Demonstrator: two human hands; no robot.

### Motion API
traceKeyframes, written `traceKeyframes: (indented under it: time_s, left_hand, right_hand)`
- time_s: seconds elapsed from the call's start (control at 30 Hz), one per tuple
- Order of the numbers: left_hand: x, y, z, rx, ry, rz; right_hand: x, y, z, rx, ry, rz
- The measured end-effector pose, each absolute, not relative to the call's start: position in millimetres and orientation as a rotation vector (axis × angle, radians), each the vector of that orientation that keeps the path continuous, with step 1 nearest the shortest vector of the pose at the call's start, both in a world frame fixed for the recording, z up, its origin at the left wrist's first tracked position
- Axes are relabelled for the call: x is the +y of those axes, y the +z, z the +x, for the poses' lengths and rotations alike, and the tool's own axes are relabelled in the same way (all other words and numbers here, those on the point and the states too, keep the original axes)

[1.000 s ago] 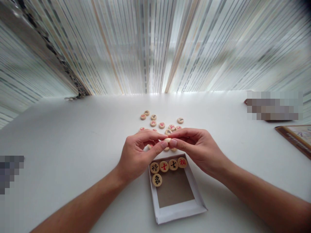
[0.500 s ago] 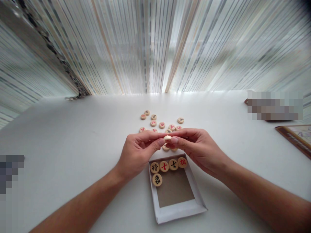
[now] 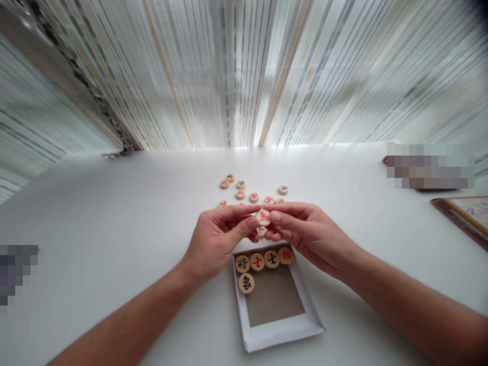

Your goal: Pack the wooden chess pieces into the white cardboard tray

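Between my two hands is a round wooden xiangqi piece with a red character, its marked face tilted up to me. My left hand pinches its left edge with thumb and fingers. On the opposite edge, my right hand grips it the same way. Just below the hands lies a shallow white box with a brown bottom. Along its far wall runs a row of pieces: a black one, a red one, another black one and another red one. One black piece sits beneath the row's left end.
Several loose pieces lie scattered beyond my hands, among them a red one and a black one; my fingers partly cover others. A brown-edged printed box or board lies at the right. A striped curtain hangs behind the white table.
The held piece has turned from edge-on to showing its red-marked face. Both hands stay in nearly the same place, and the pieces in the box have not moved.
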State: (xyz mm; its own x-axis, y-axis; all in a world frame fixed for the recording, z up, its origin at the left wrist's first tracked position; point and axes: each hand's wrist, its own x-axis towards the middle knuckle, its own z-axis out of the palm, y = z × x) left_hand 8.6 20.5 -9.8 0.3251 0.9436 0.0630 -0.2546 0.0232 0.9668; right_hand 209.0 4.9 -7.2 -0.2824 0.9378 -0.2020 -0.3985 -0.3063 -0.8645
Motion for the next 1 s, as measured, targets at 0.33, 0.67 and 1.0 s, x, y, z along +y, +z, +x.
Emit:
traceKeyframes:
  time_s: [0.33, 0.67, 1.0]
  left_hand:
    - [18.9, -7.3, 11.2, 0.747, 1.072, 1.126]
    - [15.1, -5.4, 10.1, 0.795, 1.069, 1.293]
    - [11.1, -6.2, 9.7, 0.804, 1.112, 1.346]
  right_hand:
    - [4.6, -5.3, 208.6, -0.951, 1.756, -0.926]
    - [2.9, -4.2, 207.4, -0.957, 1.735, -0.981]
    - [0.3, -8.7, 208.1, -1.051, 1.659, -0.993]
